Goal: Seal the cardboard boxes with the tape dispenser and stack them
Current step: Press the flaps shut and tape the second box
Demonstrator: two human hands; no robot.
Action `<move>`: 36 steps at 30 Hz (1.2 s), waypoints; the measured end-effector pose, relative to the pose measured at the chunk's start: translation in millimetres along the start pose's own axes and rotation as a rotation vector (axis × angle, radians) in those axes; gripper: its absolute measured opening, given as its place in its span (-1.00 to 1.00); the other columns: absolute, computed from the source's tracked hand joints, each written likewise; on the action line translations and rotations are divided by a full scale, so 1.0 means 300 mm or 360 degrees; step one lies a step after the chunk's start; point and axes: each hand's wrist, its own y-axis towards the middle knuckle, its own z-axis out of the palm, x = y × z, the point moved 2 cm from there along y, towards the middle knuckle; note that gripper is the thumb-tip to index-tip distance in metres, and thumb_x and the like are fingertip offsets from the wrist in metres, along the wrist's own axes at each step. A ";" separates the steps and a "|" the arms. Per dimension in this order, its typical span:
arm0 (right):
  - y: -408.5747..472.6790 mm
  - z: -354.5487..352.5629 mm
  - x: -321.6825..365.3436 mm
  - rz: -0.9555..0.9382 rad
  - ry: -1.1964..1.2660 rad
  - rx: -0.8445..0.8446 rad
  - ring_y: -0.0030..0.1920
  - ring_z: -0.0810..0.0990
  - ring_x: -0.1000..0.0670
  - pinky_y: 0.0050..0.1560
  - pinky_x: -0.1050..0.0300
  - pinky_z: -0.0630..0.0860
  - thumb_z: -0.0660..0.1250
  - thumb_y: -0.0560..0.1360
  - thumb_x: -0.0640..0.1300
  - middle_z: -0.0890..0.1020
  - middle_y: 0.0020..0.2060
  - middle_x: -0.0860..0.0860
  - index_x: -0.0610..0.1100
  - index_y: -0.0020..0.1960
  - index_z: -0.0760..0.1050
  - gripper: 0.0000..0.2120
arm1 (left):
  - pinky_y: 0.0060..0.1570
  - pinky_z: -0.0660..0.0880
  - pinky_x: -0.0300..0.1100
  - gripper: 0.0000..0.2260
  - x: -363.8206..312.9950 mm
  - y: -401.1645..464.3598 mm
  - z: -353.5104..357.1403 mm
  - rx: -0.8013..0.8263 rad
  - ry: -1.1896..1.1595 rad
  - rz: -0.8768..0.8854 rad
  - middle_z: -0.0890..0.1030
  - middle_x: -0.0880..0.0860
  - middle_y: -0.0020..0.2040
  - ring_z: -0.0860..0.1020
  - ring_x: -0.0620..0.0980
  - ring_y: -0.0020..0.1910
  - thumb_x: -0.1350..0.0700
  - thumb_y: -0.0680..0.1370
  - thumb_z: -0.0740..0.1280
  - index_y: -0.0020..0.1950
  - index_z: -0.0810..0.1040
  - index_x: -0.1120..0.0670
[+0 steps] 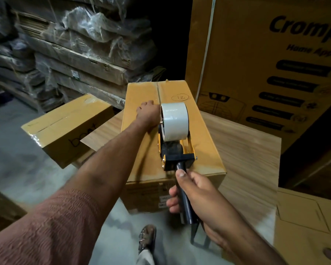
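Cardboard fills the head view: a long box (pixel 172 131) lies on a wood-grain surface (pixel 243 150), its near end overhanging the surface's front edge above the concrete floor (pixel 27 150). Its top seam runs from 12 o'clock toward the viewer, with "12" circled in pen just right of it.

The left hand (pixel 147 111) rests on the box top beside the seam; whether its fingers are flat or curled cannot be told. The right hand (pixel 191 190) grips the black handle of the tape dispenser (pixel 174 142), whose white roll stands over the seam, touching distance from the left wrist.

At 9 o'clock a second box (pixel 65 129) sits tilted, one corner against the surface's left edge. A tall printed carton (pixel 256 64) walls off 1 to 3 o'clock, close behind the surface. Another carton (pixel 310 226) crowds 4 o'clock. Wrapped flat stacks (pixel 75 54) fill 10 to 11 o'clock. Bare floor lies open at 7 to 8 o'clock, where a sandalled foot (pixel 146 238) stands.
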 end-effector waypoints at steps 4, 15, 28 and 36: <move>-0.016 0.003 0.009 0.0013 -0.0049 0.0039 -0.34 0.61 0.02 -0.24 0.11 0.61 0.22 0.64 0.03 0.58 -0.22 -0.09 -0.14 0.10 0.49 -0.76 | 0.53 -0.07 0.09 -0.41 -0.005 -0.105 0.021 0.0468 0.0296 0.0029 -0.08 0.26 0.61 -0.10 0.26 0.58 0.02 0.68 0.17 0.62 0.01 0.16; -0.148 0.013 -0.039 0.0039 -0.0077 -0.0001 -0.32 0.60 0.00 -0.29 0.16 0.58 0.25 0.63 -0.02 0.57 -0.23 -0.10 -0.16 0.11 0.48 -0.79 | 0.51 -0.12 0.17 -0.33 -0.039 -0.170 -0.013 0.0297 0.0096 0.0054 -0.14 0.18 0.62 -0.16 0.24 0.58 0.08 0.65 0.26 0.62 -0.07 0.11; -0.109 0.025 0.020 0.0239 -0.0102 -0.0147 -0.20 0.64 -0.07 -0.19 0.11 0.65 0.27 0.58 -0.17 0.62 -0.08 -0.21 -0.28 0.07 0.50 -0.83 | 0.49 -0.29 0.12 -0.28 0.171 -0.380 0.131 0.0682 0.0026 0.0681 -0.23 0.02 0.62 -0.26 0.10 0.58 -0.32 0.60 0.12 0.63 -0.11 -0.07; -0.104 0.044 -0.046 0.0104 -0.0349 -0.0404 -0.45 0.46 0.09 -0.48 0.24 0.37 0.29 0.60 0.00 0.50 -0.23 -0.06 -0.23 0.13 0.45 -0.71 | 0.54 -0.07 0.22 -0.35 0.162 -0.442 0.186 0.0065 0.0236 0.0682 -0.02 0.01 0.64 -0.05 0.12 0.60 -0.26 0.60 0.19 0.61 0.02 -0.16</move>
